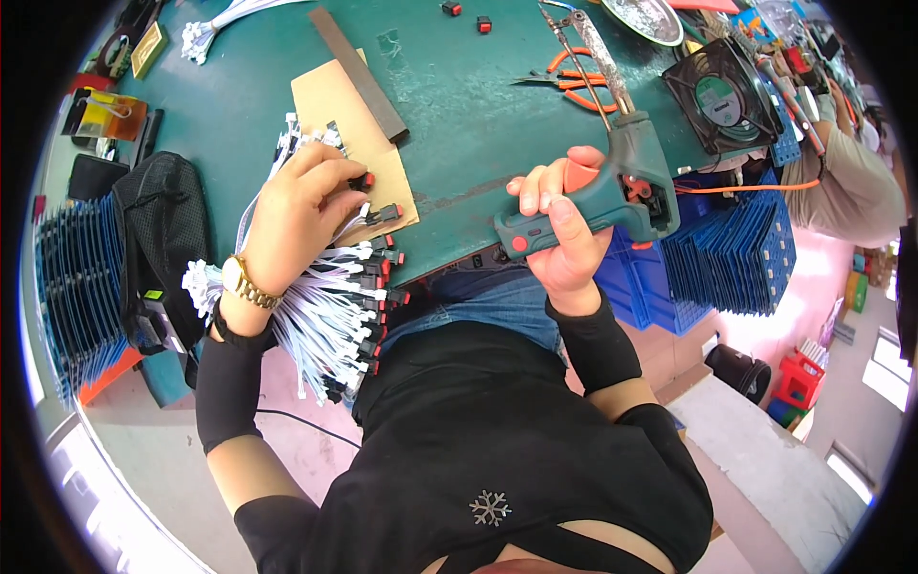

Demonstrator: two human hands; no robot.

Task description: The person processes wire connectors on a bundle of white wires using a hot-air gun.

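In my right hand (566, 230) is a dark green soldering gun (643, 177) with a red trigger. Its long metal tip points away from me over the table. My left hand (298, 212) has its fingers closed on a small red-and-black rocker switch (362, 181) above a piece of cardboard (390, 172). Another switch (384, 213) with white leads lies just below those fingers. Under my left wrist, a thick bundle of white wires (320, 320) fans over the table's near edge, with red-and-black switches at its right ends.
A brown bar (359, 72) lies across the cardboard. Orange-handled pliers (579, 81), a metal dish (648, 17) and a black fan (724, 100) are at the right. A black mesh bag (158, 225) sits left. Beyond the fan shows another person's arm (832, 196).
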